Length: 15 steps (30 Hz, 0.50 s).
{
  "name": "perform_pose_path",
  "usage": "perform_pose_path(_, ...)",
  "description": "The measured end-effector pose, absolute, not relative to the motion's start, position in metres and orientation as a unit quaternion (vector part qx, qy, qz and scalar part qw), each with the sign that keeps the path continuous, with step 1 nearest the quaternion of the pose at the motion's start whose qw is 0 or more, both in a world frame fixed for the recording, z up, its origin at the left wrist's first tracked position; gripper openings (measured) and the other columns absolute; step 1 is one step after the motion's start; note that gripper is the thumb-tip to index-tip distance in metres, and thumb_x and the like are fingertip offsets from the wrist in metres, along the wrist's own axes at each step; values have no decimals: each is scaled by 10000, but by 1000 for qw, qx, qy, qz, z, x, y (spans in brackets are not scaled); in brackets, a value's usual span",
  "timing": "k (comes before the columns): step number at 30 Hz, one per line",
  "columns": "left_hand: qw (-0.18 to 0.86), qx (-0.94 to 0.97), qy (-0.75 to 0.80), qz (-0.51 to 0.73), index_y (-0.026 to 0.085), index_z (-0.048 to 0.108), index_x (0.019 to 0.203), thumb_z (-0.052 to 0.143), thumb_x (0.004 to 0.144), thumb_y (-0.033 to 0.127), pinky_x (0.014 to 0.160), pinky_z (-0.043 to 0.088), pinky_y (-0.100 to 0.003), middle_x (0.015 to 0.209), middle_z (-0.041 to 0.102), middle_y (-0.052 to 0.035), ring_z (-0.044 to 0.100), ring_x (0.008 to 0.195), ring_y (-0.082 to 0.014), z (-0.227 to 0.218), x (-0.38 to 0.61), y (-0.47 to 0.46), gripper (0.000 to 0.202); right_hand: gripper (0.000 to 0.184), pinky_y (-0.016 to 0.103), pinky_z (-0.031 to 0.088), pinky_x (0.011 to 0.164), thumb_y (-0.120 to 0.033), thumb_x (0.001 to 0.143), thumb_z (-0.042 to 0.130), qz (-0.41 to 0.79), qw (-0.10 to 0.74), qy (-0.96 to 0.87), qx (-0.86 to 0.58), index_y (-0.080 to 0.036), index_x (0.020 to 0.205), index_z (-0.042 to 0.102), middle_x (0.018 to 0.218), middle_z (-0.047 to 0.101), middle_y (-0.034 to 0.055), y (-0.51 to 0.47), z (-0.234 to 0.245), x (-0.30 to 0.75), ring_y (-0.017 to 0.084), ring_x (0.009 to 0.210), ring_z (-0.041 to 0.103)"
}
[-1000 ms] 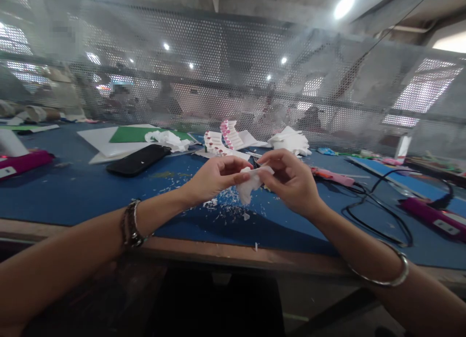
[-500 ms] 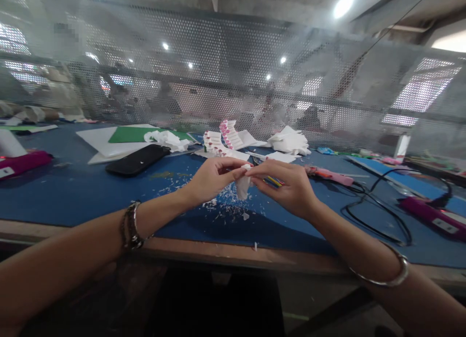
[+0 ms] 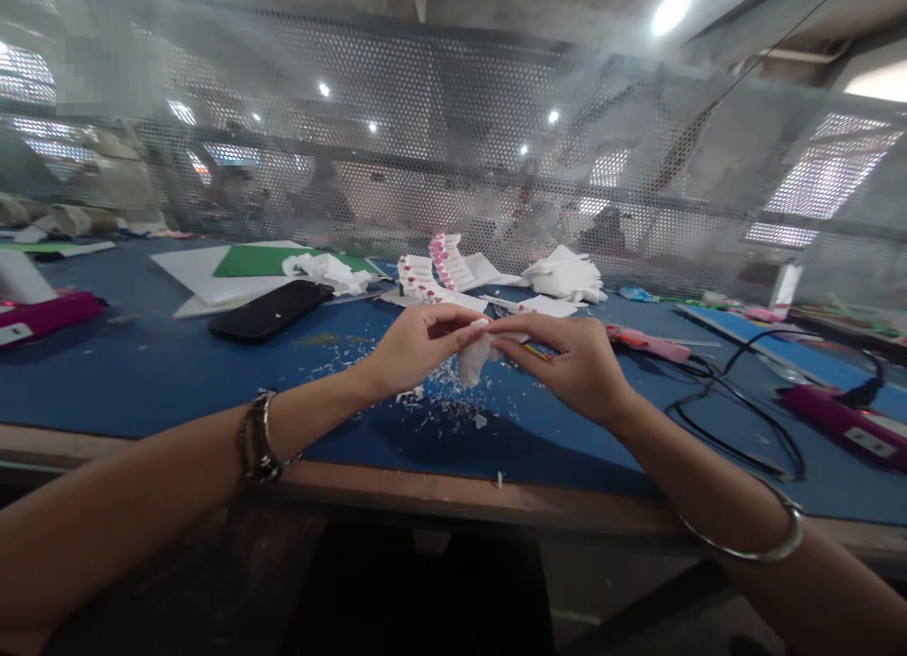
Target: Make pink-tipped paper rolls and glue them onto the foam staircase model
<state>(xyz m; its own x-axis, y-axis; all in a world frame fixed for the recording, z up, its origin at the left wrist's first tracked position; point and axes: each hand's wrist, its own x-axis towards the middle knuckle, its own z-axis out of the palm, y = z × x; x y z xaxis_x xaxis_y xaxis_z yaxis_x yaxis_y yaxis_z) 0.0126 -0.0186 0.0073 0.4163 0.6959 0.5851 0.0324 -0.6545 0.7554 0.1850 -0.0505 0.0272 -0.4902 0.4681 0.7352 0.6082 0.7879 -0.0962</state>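
Head view: the white piece (image 3: 470, 365) was pinched above the bench (image 3: 162, 382) in the grip of left hand (image 3: 417, 350) and right hand (image 3: 579, 361); shreds (image 3: 459, 414) were already strewn below, the piece not yet released.

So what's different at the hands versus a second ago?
The right hand has flattened, its fingertips moving left, close to those of the left hand; the white piece, spread wider before, hangs narrower. Unchanged: left hand's pinch, black phone, pink-handled tool.

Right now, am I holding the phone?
No, your left hand and right hand hold a white scrap; the phone lies on the table.
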Motion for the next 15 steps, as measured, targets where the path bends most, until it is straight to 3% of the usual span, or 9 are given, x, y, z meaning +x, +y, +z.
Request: perform_pose_path(15, 374, 756, 221, 490, 149, 647, 818, 556, 729, 213, 700, 502, -259, 821, 689, -46, 617, 752, -134, 8, 14, -20, 143, 105, 208, 460, 583, -212, 798, 506, -225, 405, -844, -272, -215, 799, 611, 758, 678, 5, -49, 23, 185, 100, 629, 604)
